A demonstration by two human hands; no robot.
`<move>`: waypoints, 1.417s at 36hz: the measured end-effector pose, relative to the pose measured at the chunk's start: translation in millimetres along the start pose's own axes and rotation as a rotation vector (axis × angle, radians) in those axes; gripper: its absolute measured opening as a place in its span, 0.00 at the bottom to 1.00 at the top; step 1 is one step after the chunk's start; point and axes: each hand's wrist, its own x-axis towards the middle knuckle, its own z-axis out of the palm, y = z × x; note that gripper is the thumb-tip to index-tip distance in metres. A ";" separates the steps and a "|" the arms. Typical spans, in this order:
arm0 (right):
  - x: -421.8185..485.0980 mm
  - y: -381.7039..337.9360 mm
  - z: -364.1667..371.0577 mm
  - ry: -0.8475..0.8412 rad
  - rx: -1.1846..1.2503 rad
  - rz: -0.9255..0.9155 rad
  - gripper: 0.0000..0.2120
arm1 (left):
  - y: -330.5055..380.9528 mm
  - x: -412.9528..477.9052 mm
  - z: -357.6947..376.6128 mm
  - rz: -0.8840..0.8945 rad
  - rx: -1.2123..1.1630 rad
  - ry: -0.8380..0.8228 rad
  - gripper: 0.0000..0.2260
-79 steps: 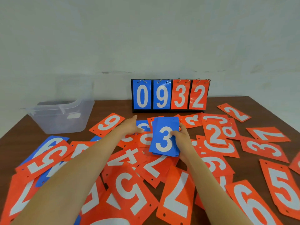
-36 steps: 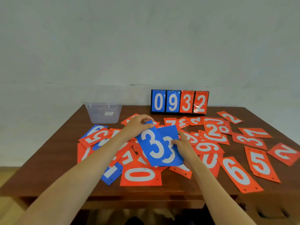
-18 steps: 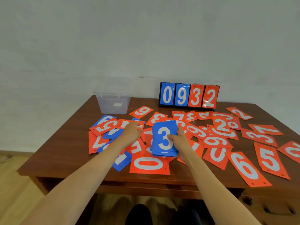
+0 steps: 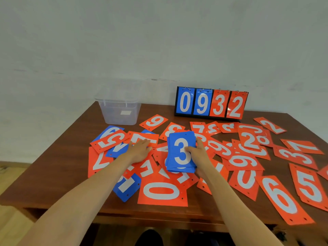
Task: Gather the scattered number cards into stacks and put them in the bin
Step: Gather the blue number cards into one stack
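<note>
While right hand (image 4: 199,155) grips blue card stack (image 4: 179,139) | left hand (image 4: 140,150) released, flat on orange card (image 4: 142,136) just beside.

- The blue stack (image 4: 181,151) is several blue cards squared together with a white 3 on top. It sits at the centre of the frame, above the loose cards, with the right hand (image 4: 200,155) gripping its right edge.
- The orange cards (image 4: 162,191) bear white digits and lie flat and overlapping at all angles across the middle and right.
- A few loose blue cards (image 4: 126,187) lie left of centre, partly covered.
- The bin (image 4: 119,112) is clear plastic, upright and open-topped, at the upper left behind the cards.
</note>
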 end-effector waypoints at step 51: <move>-4.2 -6.9 -19.9 0.029 0.020 -0.023 0.21 | 26.9 12.8 -79.0 0.005 -0.698 0.789 0.11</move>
